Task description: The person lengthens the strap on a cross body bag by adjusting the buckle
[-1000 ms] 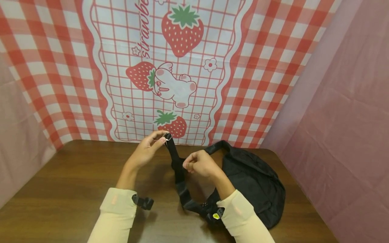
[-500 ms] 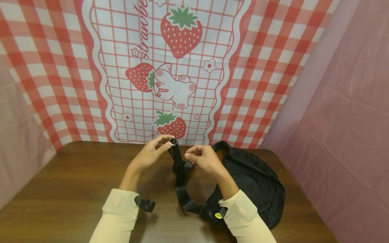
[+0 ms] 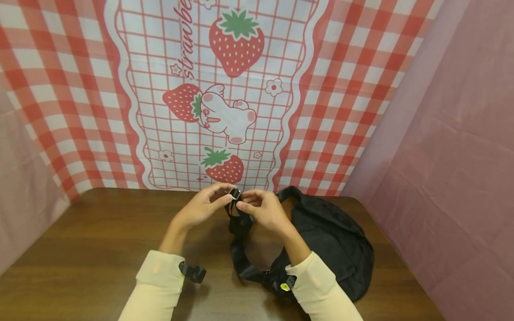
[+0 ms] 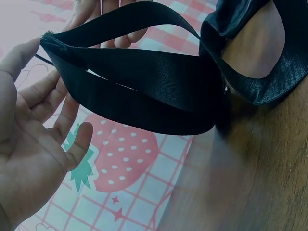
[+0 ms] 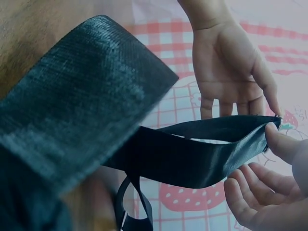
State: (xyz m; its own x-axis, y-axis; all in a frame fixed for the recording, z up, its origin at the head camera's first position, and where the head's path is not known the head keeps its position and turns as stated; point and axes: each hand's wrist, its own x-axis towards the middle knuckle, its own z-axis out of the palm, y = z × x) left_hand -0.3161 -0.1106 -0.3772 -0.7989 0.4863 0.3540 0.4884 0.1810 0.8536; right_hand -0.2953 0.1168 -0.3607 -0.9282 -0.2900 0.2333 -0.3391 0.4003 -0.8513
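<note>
A black fabric bag (image 3: pixel 333 249) lies on the table to the right, its long strap looping out to the left. My left hand (image 3: pixel 201 208) holds the strap up, pinching it at a metal slider buckle (image 3: pixel 236 194) between thumb and fingers. Close against it on the right, my right hand (image 3: pixel 270 211) has its thumb and fingers at the same buckle end. In the right wrist view that thumb presses the end of the strap (image 5: pixel 197 163). Layers of the strap (image 4: pixel 149 72) hang folded and spread apart below the buckle in the left wrist view.
The brown wooden table (image 3: pixel 100 249) stands against a red-and-white checked strawberry cloth (image 3: pixel 341 89). Pink cloth (image 3: pixel 453 156) hangs at the right side. A small black camera (image 3: pixel 193 272) sits on the left cuff, and a yellow spot (image 3: pixel 284 287) shows by the right cuff.
My left hand has moved right and slightly down with the buckle. My right hand has risen from lower on the strap to the buckle, so the hands now meet. The bag stays put.
</note>
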